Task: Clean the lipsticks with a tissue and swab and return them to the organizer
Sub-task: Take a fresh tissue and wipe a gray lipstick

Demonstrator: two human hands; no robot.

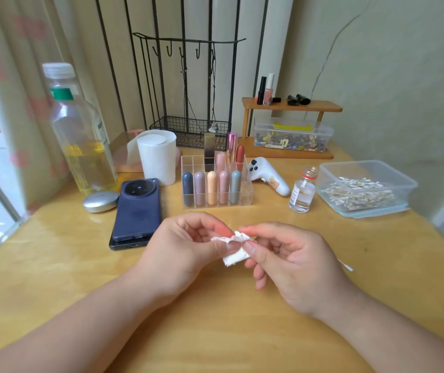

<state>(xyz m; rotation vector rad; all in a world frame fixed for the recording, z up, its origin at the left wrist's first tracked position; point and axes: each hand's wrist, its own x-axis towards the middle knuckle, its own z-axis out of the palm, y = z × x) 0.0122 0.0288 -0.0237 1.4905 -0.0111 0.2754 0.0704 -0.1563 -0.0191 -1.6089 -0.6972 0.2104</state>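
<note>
Now pinching a scrap of tissue in both hands

I am holding a small crumpled piece of tissue (pixel 234 249) just above the table (pixel 229 324), near its front middle. My left hand (pixel 183 249) is pinching the tissue's left edge between thumb and forefinger. My right hand (pixel 290 262) is pinching the right edge the same way, so the two sets of fingertips are almost meeting over it. My other fingers on both hands are curling loosely inward.

Just beyond my hands the clear organizer (pixel 245 195) is standing on the table. Five lipsticks (pixel 212 187) are standing upright side by side in its front row, and four more tubes are standing in the rows behind them.

A single swab (pixel 346 265) is lying on the table to the right of my right hand, apart from it. Farther right a clear tub (pixel 404 184) is holding a heap of swabs. A small glass bottle (pixel 302 193) is standing between the tub and the organizer, and a white handheld gadget (pixel 269 176) is lying just beside the organizer's right end.

Left of the organizer a dark blue phone (pixel 137 208) is lying camera side up on top of another dark device. A paper roll (pixel 157 157) is standing behind it, and a round silver case (pixel 101 201) is sitting beside it. A big plastic bottle (pixel 80 135) partly full of yellow liquid is standing further left.

At the back a black wire rack (pixel 188 125) is standing against the wall. Next to it a wooden shelf (pixel 323 106) is carrying small bottles on top, with a clear box (pixel 293 137) of small bits under it.
</note>
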